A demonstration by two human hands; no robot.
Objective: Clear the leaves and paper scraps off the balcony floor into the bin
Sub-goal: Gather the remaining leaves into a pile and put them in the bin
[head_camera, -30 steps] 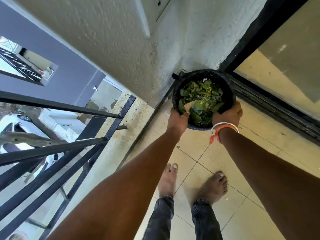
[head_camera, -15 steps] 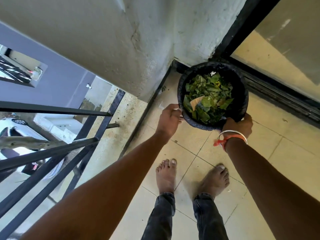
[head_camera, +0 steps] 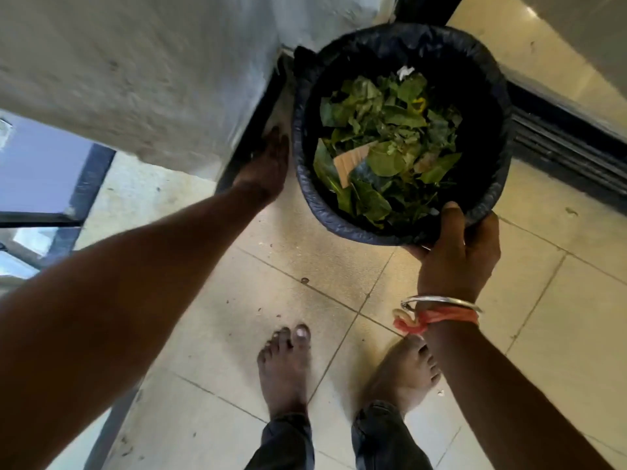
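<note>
The left hand (head_camera: 266,164) is hovering just beside the left wall of the black-lined bin (head_camera: 305,184), blurred, fingers stretched out and holding nothing; whether it is touching the liner cannot be told. The bin is facing up close to the corner between the white wall (head_camera: 152,79) and the door track (head_camera: 559,144). Green leaves (head_camera: 383,137), 1 cardboard scrap (head_camera: 349,161) and 1 white paper scrap (head_camera: 405,72) are lying inside it. The right hand (head_camera: 454,259) is gripping the near rim, thumb hooked inside, with a metal bangle (head_camera: 441,301) and orange thread (head_camera: 437,318) circling the wrist
</note>
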